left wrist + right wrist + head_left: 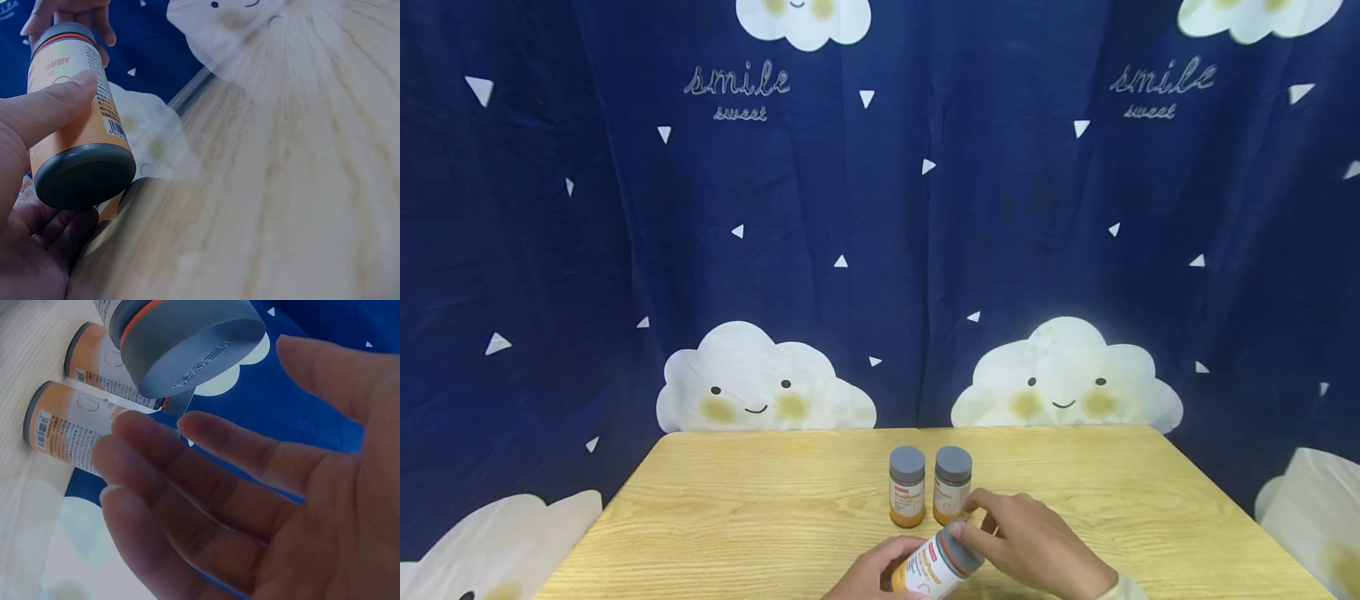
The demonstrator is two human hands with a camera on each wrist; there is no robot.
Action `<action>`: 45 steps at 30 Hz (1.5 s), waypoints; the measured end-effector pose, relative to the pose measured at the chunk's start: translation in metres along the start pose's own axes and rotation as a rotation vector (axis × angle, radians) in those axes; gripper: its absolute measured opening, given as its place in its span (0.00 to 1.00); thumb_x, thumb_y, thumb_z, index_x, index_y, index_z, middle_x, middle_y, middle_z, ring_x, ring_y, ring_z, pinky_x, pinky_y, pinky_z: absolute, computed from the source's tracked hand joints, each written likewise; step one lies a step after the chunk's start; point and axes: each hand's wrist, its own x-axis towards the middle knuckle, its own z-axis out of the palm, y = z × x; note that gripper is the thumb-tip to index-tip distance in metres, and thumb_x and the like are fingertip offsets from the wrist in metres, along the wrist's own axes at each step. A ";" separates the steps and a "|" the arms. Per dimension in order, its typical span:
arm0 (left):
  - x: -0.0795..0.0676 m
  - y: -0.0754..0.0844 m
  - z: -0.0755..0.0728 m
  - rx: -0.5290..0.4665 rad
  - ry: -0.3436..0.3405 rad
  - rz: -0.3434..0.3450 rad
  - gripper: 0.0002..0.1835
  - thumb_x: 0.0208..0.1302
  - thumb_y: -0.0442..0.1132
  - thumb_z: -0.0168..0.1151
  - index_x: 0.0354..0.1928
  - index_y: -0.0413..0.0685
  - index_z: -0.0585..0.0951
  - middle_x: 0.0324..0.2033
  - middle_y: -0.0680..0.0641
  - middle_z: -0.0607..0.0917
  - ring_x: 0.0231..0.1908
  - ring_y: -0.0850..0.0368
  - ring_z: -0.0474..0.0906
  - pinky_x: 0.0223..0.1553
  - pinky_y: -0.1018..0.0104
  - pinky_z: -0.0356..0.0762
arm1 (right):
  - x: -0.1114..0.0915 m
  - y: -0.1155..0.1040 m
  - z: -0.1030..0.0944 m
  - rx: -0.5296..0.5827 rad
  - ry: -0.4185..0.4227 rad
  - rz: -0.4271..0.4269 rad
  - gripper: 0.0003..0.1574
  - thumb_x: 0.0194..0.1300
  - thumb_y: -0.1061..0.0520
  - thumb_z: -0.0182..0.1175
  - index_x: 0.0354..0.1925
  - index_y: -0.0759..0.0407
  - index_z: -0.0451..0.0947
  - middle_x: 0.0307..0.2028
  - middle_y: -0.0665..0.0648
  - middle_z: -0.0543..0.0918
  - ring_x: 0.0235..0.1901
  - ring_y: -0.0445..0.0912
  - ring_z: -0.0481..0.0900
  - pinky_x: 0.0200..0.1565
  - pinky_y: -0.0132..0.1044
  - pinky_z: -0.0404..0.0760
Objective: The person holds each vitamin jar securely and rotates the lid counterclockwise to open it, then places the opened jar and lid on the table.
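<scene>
My left hand (874,570) grips a jar (925,573) with a grey screw lid (961,550) and a white-and-orange label, near the table's front edge. The jar is tilted, its lid toward the upper right. In the left wrist view the thumb presses across its label and the dark base (87,178) faces the camera. My right hand (1037,542) is beside the lid. The right wrist view shows its loosely bent fingers (212,487) apart from the lid (194,353), holding nothing. Two similar jars (907,500) (952,492) stand upright just behind, both lidded.
The light wooden table (760,508) extends left and right of the jars. Behind it hangs a dark blue curtain (887,208) printed with smiling clouds and small white triangles.
</scene>
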 end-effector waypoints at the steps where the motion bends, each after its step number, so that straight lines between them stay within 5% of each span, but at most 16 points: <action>1: 0.000 0.000 0.000 0.001 0.001 -0.005 0.28 0.64 0.40 0.64 0.65 0.46 0.70 0.54 0.48 0.76 0.51 0.55 0.75 0.49 0.66 0.75 | 0.000 0.000 0.000 -0.006 0.011 0.013 0.21 0.64 0.33 0.57 0.41 0.46 0.79 0.26 0.43 0.81 0.24 0.34 0.75 0.23 0.33 0.72; 20: 0.002 -0.001 -0.001 0.035 -0.008 0.011 0.27 0.64 0.41 0.64 0.65 0.47 0.70 0.55 0.48 0.76 0.51 0.56 0.76 0.50 0.67 0.74 | 0.000 0.000 0.005 -0.079 0.039 0.083 0.28 0.61 0.29 0.57 0.37 0.49 0.82 0.18 0.41 0.74 0.19 0.35 0.68 0.21 0.33 0.67; 33: 0.002 -0.001 0.000 0.008 -0.005 0.014 0.28 0.64 0.40 0.64 0.64 0.46 0.70 0.54 0.47 0.76 0.51 0.55 0.75 0.49 0.66 0.75 | 0.001 0.001 0.006 -0.041 0.017 0.024 0.22 0.63 0.32 0.57 0.36 0.46 0.82 0.30 0.44 0.84 0.24 0.33 0.74 0.24 0.33 0.71; 45: 0.001 -0.002 -0.002 0.003 -0.019 0.023 0.29 0.65 0.41 0.63 0.66 0.43 0.69 0.55 0.47 0.76 0.51 0.56 0.76 0.50 0.66 0.74 | 0.004 0.002 0.007 0.031 -0.030 -0.032 0.19 0.66 0.35 0.56 0.41 0.45 0.82 0.26 0.37 0.79 0.22 0.32 0.71 0.22 0.31 0.70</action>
